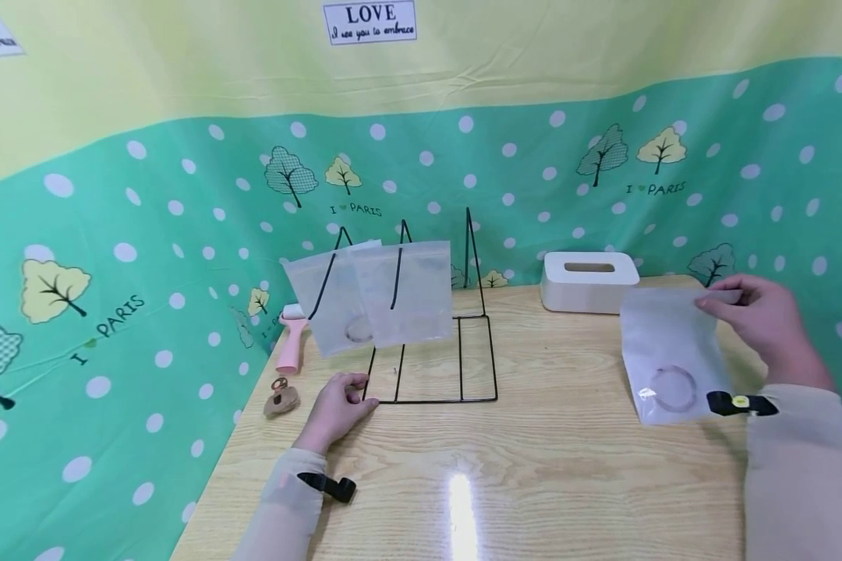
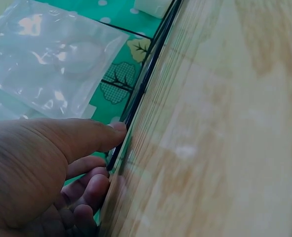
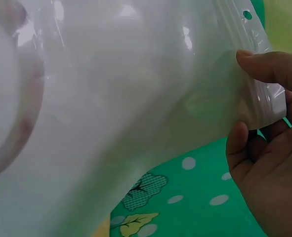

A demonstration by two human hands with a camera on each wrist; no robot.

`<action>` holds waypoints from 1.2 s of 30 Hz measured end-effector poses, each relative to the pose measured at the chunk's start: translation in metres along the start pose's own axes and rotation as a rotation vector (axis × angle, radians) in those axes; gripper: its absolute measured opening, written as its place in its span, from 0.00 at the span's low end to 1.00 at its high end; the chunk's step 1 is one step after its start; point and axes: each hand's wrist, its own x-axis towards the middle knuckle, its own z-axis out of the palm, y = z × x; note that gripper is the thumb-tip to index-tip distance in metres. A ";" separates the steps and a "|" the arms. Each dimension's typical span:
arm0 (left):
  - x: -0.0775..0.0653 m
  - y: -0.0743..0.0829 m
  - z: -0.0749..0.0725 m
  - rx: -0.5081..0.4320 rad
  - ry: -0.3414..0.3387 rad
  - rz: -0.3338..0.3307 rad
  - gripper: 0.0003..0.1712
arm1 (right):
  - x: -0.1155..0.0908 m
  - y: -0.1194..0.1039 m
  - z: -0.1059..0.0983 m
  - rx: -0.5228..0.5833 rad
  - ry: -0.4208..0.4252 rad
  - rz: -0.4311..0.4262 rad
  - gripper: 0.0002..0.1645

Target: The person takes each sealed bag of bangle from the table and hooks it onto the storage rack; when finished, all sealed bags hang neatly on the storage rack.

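Observation:
At the front left corner of a black wire display rack (image 1: 435, 402), my left hand (image 1: 335, 409) grips the base wire between thumb and fingers. Two frosted zip bags hang from the rack's left and middle prongs: the left bag (image 1: 326, 296) is tilted, the middle bag (image 1: 417, 300) overlaps it. The right prong carries nothing. Off to the right, my right hand (image 1: 772, 319) pinches the top corner of another frosted zip bag (image 1: 663, 331), held up over the table. A pale bangle-like ring (image 3: 34, 94) shows inside, near its bottom. The right wrist view shows a punched hole in its top strip.
A white tissue box (image 1: 589, 294) stands at the back, right of the rack. To the rack's left lie a pink lint roller (image 1: 291, 347) and a small brown keyring-like item (image 1: 281, 400). A patterned green and yellow curtain (image 1: 203, 202) borders the wooden table (image 1: 547, 467).

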 end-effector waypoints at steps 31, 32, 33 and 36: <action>-0.001 0.000 -0.004 -0.030 -0.025 -0.001 0.30 | -0.041 -0.076 -0.021 -0.085 0.036 -0.232 0.13; -0.001 0.001 -0.004 -0.030 -0.025 -0.001 0.30 | -0.042 -0.078 -0.021 -0.085 0.042 -0.238 0.13; -0.001 0.001 -0.004 -0.031 -0.026 -0.001 0.31 | -0.043 -0.079 -0.022 -0.086 0.048 -0.245 0.12; -0.001 0.001 -0.004 -0.035 -0.026 -0.004 0.30 | -0.044 -0.083 -0.021 -0.080 0.067 -0.264 0.11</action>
